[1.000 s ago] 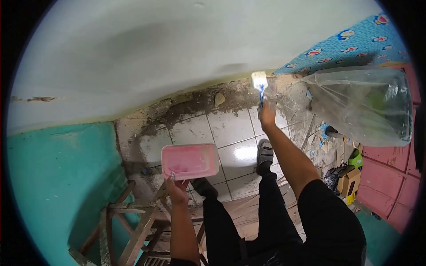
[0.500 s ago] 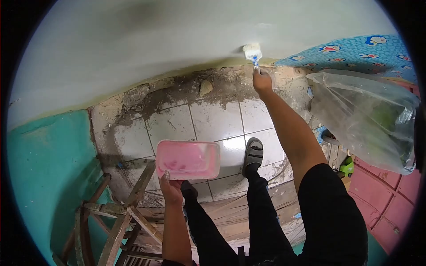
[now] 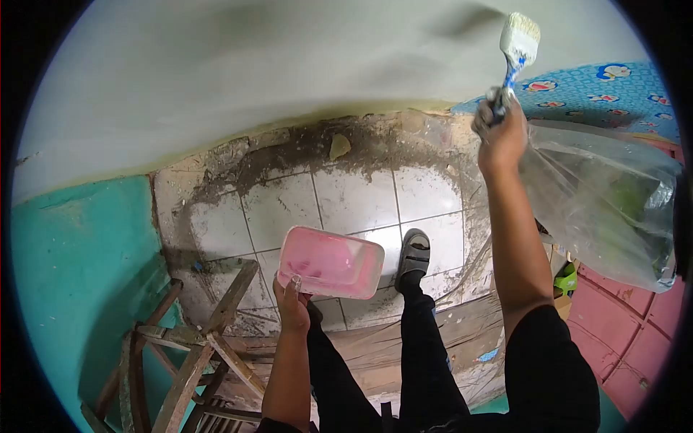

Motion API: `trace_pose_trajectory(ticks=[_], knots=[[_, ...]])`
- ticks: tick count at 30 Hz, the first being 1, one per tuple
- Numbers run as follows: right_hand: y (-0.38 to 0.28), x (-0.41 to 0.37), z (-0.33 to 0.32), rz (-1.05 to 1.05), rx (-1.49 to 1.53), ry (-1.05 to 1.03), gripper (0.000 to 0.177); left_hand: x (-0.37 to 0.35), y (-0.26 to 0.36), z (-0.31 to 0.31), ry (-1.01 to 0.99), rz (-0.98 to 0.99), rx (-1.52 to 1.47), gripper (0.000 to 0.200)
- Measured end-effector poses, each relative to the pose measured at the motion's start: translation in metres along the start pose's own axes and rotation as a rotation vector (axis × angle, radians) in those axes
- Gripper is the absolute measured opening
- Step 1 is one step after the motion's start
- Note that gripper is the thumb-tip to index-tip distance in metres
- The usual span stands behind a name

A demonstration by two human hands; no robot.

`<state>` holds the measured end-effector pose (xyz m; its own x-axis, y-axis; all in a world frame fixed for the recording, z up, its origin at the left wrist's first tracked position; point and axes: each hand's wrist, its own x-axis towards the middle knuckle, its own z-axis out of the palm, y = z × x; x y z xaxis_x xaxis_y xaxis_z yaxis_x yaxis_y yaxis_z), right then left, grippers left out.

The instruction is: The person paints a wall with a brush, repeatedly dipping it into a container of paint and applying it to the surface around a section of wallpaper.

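Observation:
My right hand (image 3: 502, 133) is closed round the handle of a paintbrush (image 3: 520, 47), its white-coated bristles pointing up, in front of the pale wall (image 3: 289, 58). Paint smears cover the fingers. Lower down, my left hand (image 3: 292, 299) grips the near left edge of a pink plastic tray (image 3: 328, 261), thumb over the rim. The tray is slightly tilted, with pinkish residue and a whitish right end.
A wooden ladder-like frame (image 3: 191, 361) stands at lower left beside the teal wall (image 3: 86, 252). Clear plastic sheeting (image 3: 599, 195) hangs at right over pink panels (image 3: 613, 310). Dirt and a loose chunk (image 3: 340, 146) lie along the wall on the tiled floor (image 3: 354, 198).
My right hand has moved up and to the right with the brush, which has left its lower spot at the wall. My left hand and the tray have shifted right, and the tray has turned slightly.

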<state>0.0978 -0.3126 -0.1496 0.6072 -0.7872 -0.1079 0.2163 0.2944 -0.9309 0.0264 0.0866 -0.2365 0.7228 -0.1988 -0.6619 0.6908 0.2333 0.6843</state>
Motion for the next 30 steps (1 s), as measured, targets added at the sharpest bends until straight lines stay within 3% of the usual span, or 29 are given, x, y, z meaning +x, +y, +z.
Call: trace_pose_trajectory(ticks=[2,3,4,5,6,10,14,17,22,25,27,28,30], knots=[[0.044,0.021,0.007,-0.086,-0.24,0.092,0.026,0.0,-0.011,-0.009,0.021,-0.01,0.006,0.047],[0.07,0.029,0.002,-0.101,-0.502,-0.008,0.015,-0.001,-0.014,-0.011,0.026,-0.016,0.015,0.046],[0.116,0.045,-0.012,0.016,-0.203,-0.098,0.019,-0.002,-0.015,-0.011,0.029,-0.018,0.022,0.045],[0.157,0.054,-0.031,0.015,-0.462,-0.094,0.021,-0.002,-0.016,-0.011,0.031,-0.017,0.027,0.044],[0.201,0.061,-0.054,-0.171,-0.854,-0.045,0.025,-0.002,-0.019,-0.014,0.031,-0.022,0.029,0.043],[0.214,0.019,-0.055,0.339,-1.236,-0.008,0.04,-0.003,-0.018,-0.015,0.056,-0.016,0.021,0.046],[0.159,0.008,-0.022,0.354,-0.933,0.0,0.035,-0.006,-0.001,-0.01,0.025,-0.024,0.0,0.048],[0.046,-0.001,0.035,0.377,-0.589,-0.027,0.027,-0.004,0.004,-0.014,-0.006,-0.021,0.032,0.046],[-0.018,-0.033,0.027,-0.061,-0.088,-0.163,0.018,0.005,0.004,-0.026,-0.012,0.014,0.02,0.038],[0.023,-0.003,0.028,-0.049,-0.093,0.097,0.019,0.008,-0.002,-0.037,-0.005,0.015,0.033,0.035],[0.093,0.024,0.013,0.084,-0.408,-0.027,0.022,0.01,-0.005,-0.047,0.003,0.023,0.055,0.037],[0.144,0.036,-0.013,-0.033,-0.726,-0.085,0.024,0.011,-0.008,-0.051,0.009,0.024,0.075,0.039],[0.203,0.031,-0.041,0.189,-0.95,-0.044,0.025,0.011,-0.012,-0.057,0.023,0.017,0.097,0.042]])
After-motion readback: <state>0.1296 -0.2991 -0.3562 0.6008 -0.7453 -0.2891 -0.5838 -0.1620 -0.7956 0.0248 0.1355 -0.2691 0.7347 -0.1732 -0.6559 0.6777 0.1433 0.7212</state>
